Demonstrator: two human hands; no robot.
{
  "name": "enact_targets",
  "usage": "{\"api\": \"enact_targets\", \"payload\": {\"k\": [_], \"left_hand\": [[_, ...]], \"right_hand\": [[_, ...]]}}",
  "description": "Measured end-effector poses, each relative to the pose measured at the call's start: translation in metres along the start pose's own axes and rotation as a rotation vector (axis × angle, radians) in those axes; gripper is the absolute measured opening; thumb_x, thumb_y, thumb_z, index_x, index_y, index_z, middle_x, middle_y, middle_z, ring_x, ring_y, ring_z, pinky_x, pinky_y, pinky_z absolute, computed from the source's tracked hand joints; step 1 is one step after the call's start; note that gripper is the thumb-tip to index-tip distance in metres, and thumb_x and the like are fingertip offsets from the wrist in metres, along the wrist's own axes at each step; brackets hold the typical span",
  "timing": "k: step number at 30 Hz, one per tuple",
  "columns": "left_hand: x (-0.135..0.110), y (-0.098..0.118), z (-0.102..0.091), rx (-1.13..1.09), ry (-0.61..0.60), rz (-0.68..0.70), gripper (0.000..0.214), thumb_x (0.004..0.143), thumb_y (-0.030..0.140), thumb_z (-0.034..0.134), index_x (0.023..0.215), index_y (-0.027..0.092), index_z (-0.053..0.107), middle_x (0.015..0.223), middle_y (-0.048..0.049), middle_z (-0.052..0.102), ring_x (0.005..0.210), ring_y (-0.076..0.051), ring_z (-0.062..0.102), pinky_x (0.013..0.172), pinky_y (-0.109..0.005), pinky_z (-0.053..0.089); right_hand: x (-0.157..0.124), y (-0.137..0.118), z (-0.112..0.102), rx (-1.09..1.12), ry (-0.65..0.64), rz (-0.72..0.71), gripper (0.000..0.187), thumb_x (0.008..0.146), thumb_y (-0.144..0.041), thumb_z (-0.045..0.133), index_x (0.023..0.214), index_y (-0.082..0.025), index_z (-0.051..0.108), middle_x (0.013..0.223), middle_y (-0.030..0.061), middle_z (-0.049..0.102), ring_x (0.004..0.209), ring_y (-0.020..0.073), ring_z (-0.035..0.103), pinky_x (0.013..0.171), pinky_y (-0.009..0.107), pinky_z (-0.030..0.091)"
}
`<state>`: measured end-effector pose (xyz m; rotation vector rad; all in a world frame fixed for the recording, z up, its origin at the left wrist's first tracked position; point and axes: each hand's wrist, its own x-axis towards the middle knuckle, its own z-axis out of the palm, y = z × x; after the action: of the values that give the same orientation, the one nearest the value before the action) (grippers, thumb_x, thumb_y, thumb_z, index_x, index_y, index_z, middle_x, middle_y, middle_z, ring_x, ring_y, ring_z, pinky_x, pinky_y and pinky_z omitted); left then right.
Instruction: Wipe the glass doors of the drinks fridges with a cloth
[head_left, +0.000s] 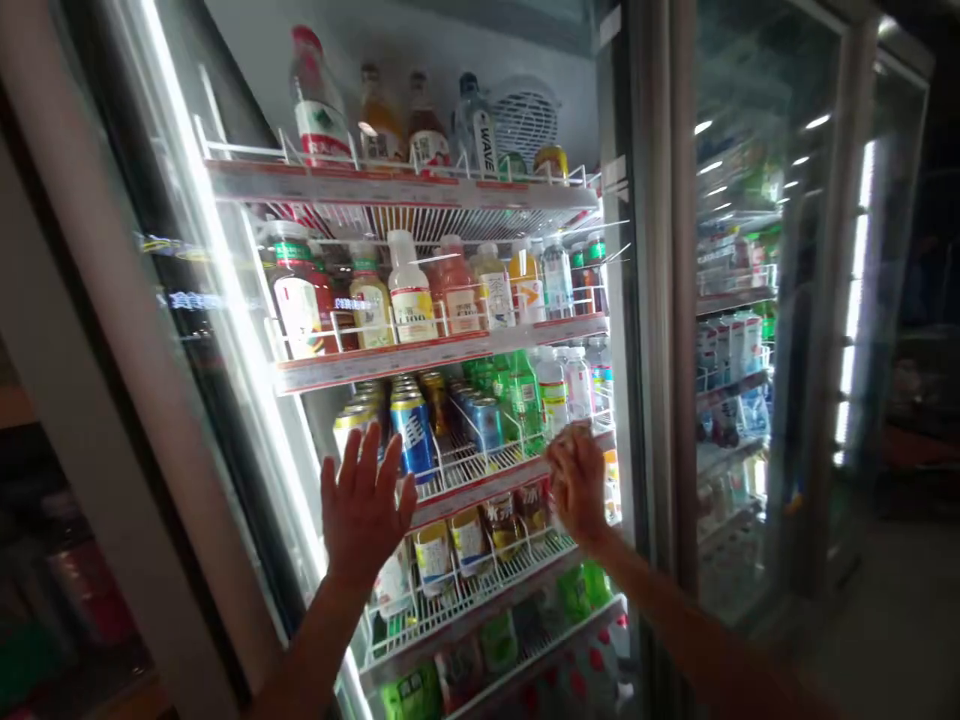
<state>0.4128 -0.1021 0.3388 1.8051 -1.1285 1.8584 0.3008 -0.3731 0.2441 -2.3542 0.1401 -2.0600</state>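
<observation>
My left hand (367, 505) is raised in front of a lit drinks cooler, its fingers spread and nothing in it. Behind its fingertips stand a blue can (412, 435) and a row of yellow-topped cans (356, 415). To the right, my right hand (579, 482) is before the edge of the same wire shelf (480, 487), with curled fingers. Whatever those fingers may hold is hidden. Nearest to it are green bottles (523, 395) and a clear bottle with a yellow-green label (553, 395). Yellow-and-white containers (433, 560) sit one shelf lower.
Juice bottles (412, 295) fill an upper shelf, with a few more bottles (319, 110) on top. A bright light strip (225, 270) runs down the cooler's left side. A metal door post (664, 300) separates it from another glass-fronted cooler (750, 330) on the right.
</observation>
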Motion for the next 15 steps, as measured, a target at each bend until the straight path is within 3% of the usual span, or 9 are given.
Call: {"api": "enact_targets", "payload": {"k": [3,5,9,11,13,15], "left_hand": [[0.000,-0.001,0.000,-0.019,-0.004,-0.014,0.072,0.081,0.027,0.058,0.144,0.028,0.021,0.150,-0.0063,0.026,0.139,-0.025,0.021,0.113,-0.046,0.012],[0.000,-0.001,0.001,-0.013,-0.002,-0.010,0.072,0.081,0.028,0.058,0.144,0.029,0.021,0.150,-0.0059,0.026,0.139,-0.025,0.021,0.113,-0.045,0.013],[0.000,0.000,0.000,0.011,0.001,0.004,0.074,0.080,0.027,0.058,0.144,0.027,0.021,0.150,-0.0072,0.026,0.139,-0.024,0.021,0.113,-0.045,0.014],[0.001,0.001,0.000,0.011,0.003,0.008,0.074,0.080,0.027,0.058,0.144,0.026,0.021,0.149,-0.0079,0.027,0.139,-0.024,0.021,0.113,-0.045,0.014],[0.001,0.001,0.000,0.008,0.004,0.009,0.074,0.080,0.027,0.058,0.144,0.026,0.021,0.149,-0.0080,0.027,0.139,-0.024,0.021,0.113,-0.045,0.014],[0.001,0.000,0.000,0.009,-0.001,0.005,0.074,0.081,0.027,0.058,0.144,0.027,0.020,0.149,-0.0077,0.027,0.139,-0.024,0.021,0.113,-0.045,0.014]], "right_hand": [[-0.004,-0.035,0.002,0.011,-0.115,-0.200,0.045,0.081,-0.015,0.044,0.124,-0.028,0.051,0.147,0.0041,0.030,0.139,0.0283,0.019,0.108,0.054,0.024],[0.000,-0.029,-0.003,-0.011,-0.136,-0.231,0.043,0.080,-0.015,0.044,0.120,-0.030,0.054,0.146,0.0024,0.034,0.138,0.0271,0.022,0.108,0.053,0.024],[0.012,0.028,-0.014,-0.141,0.052,0.086,0.041,0.082,-0.015,0.042,0.120,-0.024,0.053,0.144,0.0104,0.035,0.132,0.0279,0.034,0.101,0.054,0.032],[0.015,0.041,-0.014,-0.152,0.151,0.217,0.044,0.082,-0.015,0.041,0.125,-0.022,0.049,0.143,0.0136,0.034,0.131,0.0285,0.035,0.097,0.054,0.036],[0.013,0.027,-0.010,-0.103,0.175,0.209,0.046,0.083,-0.015,0.041,0.128,-0.021,0.046,0.144,0.0144,0.033,0.132,0.0277,0.033,0.097,0.052,0.038],[0.004,-0.008,-0.003,-0.037,0.065,0.059,0.047,0.083,-0.015,0.042,0.128,-0.023,0.046,0.146,0.0117,0.030,0.135,0.0273,0.028,0.101,0.051,0.035]]}}
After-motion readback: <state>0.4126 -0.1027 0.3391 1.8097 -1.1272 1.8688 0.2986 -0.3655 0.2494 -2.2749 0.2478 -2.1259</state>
